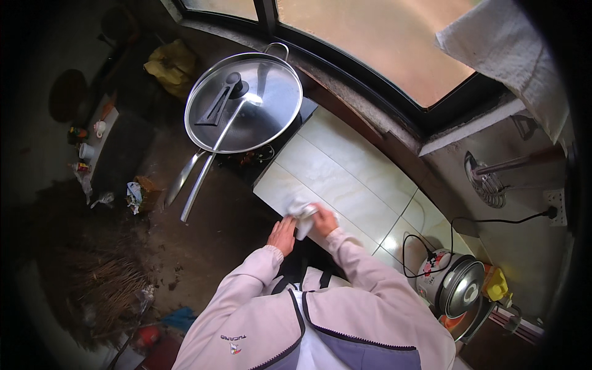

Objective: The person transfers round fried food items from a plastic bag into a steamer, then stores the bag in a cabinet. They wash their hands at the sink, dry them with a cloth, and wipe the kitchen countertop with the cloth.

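Observation:
A white cloth, partly blurred, is bunched at the front edge of the tiled counter. My right hand is closed on the cloth. My left hand lies just left of it, with extended fingers at the cloth's edge; whether they grip any of it is hidden. Beyond the counter's left end is a large wok with a glass lid. A metal utensil handle sticks out from under the lid, beside the wok's own handle.
An electric cooker with a metal lid stands at the counter's right end, its black cord running to a wall socket. A window frame borders the back. Dry brushwood lies on the floor at left.

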A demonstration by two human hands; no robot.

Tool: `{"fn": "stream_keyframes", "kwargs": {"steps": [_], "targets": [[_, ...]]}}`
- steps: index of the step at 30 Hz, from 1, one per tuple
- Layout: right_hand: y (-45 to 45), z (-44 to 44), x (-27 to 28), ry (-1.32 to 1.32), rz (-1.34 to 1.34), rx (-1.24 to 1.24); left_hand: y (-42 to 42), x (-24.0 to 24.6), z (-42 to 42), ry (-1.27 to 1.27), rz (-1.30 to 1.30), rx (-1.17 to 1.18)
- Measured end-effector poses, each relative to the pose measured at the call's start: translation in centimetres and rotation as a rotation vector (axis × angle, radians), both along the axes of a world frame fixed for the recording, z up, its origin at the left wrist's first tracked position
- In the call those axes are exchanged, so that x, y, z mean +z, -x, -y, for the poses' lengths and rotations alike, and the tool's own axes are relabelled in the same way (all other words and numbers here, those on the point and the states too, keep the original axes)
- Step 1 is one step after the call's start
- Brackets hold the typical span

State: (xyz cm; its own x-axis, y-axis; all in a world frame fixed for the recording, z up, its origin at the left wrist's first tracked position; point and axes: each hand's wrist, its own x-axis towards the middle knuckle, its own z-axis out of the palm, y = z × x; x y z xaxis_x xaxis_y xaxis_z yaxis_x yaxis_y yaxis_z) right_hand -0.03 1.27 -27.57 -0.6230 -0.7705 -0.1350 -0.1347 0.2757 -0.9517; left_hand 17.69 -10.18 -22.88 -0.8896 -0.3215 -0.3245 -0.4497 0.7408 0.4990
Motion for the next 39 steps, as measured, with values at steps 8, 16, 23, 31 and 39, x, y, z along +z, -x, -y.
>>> {"fn": "stream_keyframes", "kwargs": {"steps": [8,16,23,31,39], "targets": [[20.5,6.9,-1.9,-0.119,-0.612,-0.569,-0.4,0.7,1.7,0.012,0.062,-0.146],[2.7,14.9,-1.7,0.204,-0.588,0.271,-0.9,1.1,5.5,-0.029,-0.029,-0.230],[7.6,8.7,1.5,-0.111,-0.125,-0.095,-1.5,1.1,7.5,-0.015,-0.080,-0.329],[20.6,18.4,-3.2,-0.267,-0.673,-0.372,-2.1,1.0,7.4,-0.055,-0.087,-0.310],[0.3,15.9,-3.4,-0.050,-0.651,0.206,-2.1,0.2,7.7,0.010,-0.098,-0.364]]}}
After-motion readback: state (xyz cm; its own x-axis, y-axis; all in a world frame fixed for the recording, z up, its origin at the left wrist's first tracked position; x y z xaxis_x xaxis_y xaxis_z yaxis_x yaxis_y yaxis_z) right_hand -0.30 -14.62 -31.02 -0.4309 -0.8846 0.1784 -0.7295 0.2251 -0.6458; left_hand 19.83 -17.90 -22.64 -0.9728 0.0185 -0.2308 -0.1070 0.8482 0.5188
